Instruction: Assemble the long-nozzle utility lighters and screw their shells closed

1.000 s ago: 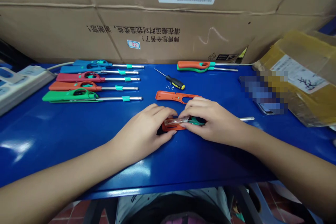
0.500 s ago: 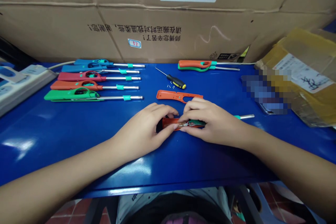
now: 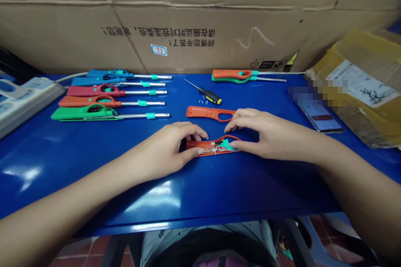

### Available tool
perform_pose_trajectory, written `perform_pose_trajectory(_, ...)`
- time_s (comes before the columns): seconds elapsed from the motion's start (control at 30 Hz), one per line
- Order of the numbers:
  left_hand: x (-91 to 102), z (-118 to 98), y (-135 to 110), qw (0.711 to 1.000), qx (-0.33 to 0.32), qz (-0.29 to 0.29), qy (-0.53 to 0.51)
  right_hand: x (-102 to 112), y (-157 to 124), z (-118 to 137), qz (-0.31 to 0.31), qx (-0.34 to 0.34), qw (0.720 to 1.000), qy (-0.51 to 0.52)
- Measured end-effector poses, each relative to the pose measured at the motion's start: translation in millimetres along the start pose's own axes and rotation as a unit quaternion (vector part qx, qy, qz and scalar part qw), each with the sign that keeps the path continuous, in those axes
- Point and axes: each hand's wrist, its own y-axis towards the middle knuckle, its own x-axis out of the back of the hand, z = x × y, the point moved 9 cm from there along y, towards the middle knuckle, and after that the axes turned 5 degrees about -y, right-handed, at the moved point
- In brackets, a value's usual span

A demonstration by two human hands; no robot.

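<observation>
An opened orange lighter [image 3: 206,146] lies on the blue table, its inner parts exposed: a clear fuel tank, thin wires and a green trigger [image 3: 226,144]. My left hand [image 3: 172,148] straddles the handle end, thumb on the near side and fingers curled over the far side. The thumb of my right hand [image 3: 266,135] touches the trigger area, while its fingers are apart above the far edge. That hand hides the lighter's metal tube. Behind sits the loose orange cover half [image 3: 203,112], partly covered by my right fingers.
Several long lighters [image 3: 90,102] lie in a row at the left, beside a white power strip [image 3: 23,102]. A screwdriver [image 3: 209,95] and small screws [image 3: 203,101] lie behind the cover. Two more lighters [image 3: 232,76], a phone [image 3: 321,112] and boxes [image 3: 372,87] surround the back right.
My right hand has moved right and its fingers have spread, uncovering the green trigger and wires. The lighter has shifted slightly left. My left hand stays on the handle end.
</observation>
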Motion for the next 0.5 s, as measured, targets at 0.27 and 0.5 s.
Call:
perform_pose_trajectory(0.27, 1.3, -6, 0, 1.0, -0.017, -0.023, -0.006, 0, 0, -2, 0.05, -0.002, 0.999, -0.006)
perform_pose_trajectory(0.5, -7.1, -27, -5, 0.993, -0.117, -0.006, 0.018, 1, 0, -2, 0.047, -0.009, 0.999, -0.005)
